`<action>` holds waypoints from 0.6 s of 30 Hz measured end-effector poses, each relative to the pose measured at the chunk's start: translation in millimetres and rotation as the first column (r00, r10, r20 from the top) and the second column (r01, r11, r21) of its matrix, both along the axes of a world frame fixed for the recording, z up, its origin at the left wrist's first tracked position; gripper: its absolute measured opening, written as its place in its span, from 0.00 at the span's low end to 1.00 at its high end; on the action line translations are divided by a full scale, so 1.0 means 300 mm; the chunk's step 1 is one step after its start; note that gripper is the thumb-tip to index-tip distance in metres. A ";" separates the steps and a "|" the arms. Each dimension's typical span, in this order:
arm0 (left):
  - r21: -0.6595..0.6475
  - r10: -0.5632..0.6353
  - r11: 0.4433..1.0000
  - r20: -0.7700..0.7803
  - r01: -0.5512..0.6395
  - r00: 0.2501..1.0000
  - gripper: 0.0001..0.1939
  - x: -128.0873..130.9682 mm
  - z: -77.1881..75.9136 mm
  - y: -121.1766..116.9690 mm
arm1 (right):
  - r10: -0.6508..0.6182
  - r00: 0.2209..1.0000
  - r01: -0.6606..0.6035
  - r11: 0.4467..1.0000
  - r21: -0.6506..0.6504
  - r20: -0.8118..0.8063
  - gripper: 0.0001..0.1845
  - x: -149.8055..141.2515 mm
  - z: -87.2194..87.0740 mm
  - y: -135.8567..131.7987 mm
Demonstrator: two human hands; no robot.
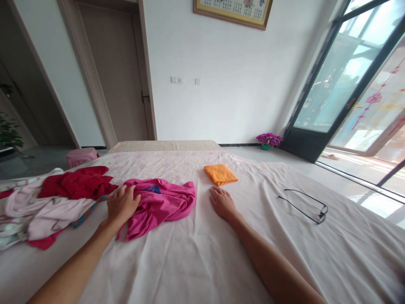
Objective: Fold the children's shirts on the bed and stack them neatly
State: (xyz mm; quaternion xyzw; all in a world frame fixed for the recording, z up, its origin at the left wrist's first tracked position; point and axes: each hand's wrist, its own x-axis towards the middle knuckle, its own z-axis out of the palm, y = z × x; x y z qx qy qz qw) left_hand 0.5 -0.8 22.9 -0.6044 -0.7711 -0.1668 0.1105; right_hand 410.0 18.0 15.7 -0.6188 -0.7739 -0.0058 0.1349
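A crumpled pink garment point(167, 204) with a dark blue patch lies on the sheet in front of me. My left hand point(122, 204) rests at its left edge, thumb and fingers apart, touching the fabric. To the right of the garment, my right hand point(224, 203) lies palm down on the sheet with its fingers stretched out and nothing in them. Just beyond those fingertips is a neatly folded orange cloth point(220, 175), apart from the hand.
A heap of clothes, with a red garment point(79, 182) and a pale pink garment point(58, 215), lies at left. Eyeglasses point(305, 207) rest at right on the white sheet point(186, 266). Beyond stand a pink stool point(82, 157), potted purple flowers point(268, 139) and a glass door point(335, 80).
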 end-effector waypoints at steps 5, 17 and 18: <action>-0.073 0.132 0.989 0.052 -0.128 0.990 0.27 -0.057 -0.087 -0.015 | 0.010 1.000 -0.010 1.000 0.001 -0.006 0.24 0.001 -0.001 0.000; 0.060 -0.120 0.992 0.245 0.108 0.962 0.13 -0.076 -0.096 -0.024 | 0.030 0.999 -0.030 1.000 -0.005 -0.019 0.24 0.013 -0.003 -0.002; 0.065 -0.122 0.992 0.258 0.108 0.958 0.13 -0.075 -0.094 -0.028 | 0.033 0.999 -0.033 0.999 -0.004 -0.019 0.24 0.014 -0.002 -0.003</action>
